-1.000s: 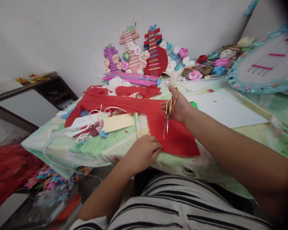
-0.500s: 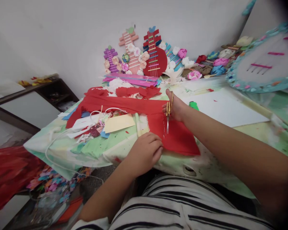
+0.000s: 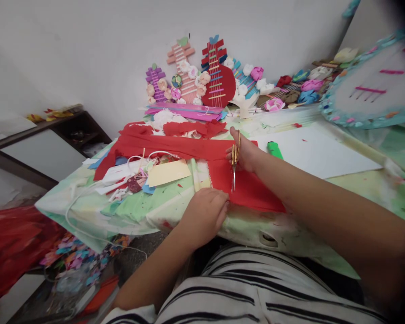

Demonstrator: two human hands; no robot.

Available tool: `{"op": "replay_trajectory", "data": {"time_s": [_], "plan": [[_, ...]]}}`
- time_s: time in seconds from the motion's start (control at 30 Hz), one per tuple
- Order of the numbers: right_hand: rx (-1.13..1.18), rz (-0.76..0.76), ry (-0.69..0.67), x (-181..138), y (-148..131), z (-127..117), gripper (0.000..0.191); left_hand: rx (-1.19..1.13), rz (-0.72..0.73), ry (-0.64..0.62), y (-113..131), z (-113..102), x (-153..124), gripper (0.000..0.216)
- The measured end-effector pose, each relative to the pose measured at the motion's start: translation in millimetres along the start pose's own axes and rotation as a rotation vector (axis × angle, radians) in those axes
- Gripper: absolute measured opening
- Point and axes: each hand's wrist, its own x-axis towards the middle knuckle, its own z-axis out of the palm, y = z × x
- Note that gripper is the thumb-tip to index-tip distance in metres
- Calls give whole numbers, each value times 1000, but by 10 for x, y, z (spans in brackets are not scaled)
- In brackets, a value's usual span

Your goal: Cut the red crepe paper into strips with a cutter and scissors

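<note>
A pair of gold-handled scissors is in my right hand, its handles round the fingers and its silver blades pointing down toward me. The blades are over a red cloth lying at the table's near edge. My left hand is closed at the near left corner of this cloth, its fingers curled down on the edge; the fingertips are partly hidden. A longer red cloth strip stretches away to the left behind it. Just right of my right hand lies a green lighter.
A white board lies on the right. Paper scraps, white cords and a cream card are heaped on the left. Lute-shaped crafts, one red, lean against the wall. A blue-rimmed craft stands at the right.
The near red cloth has shifted slightly, its right corner moving away from me, and a pale jagged line on it no longer shows. My right hand has moved a little left with the scissors.
</note>
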Motion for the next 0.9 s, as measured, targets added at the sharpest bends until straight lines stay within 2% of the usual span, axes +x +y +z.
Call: {"op": "replay_trajectory", "data": {"time_s": [0.27,0.53,0.77,0.9], "plan": [[-16,29,-15,-27,42,47,55,131,73,70,-27,14,6,19],[-61,65,-45,-61,23,38,51,172,70,114,-71,25,3,17],[-76,119,-32,-126,-1,-57,47,138,248,76,-53,32,-24,14],[-92,96,-44,-173,13,-74,45,160,270,66,-51,6,-28,13]]}}
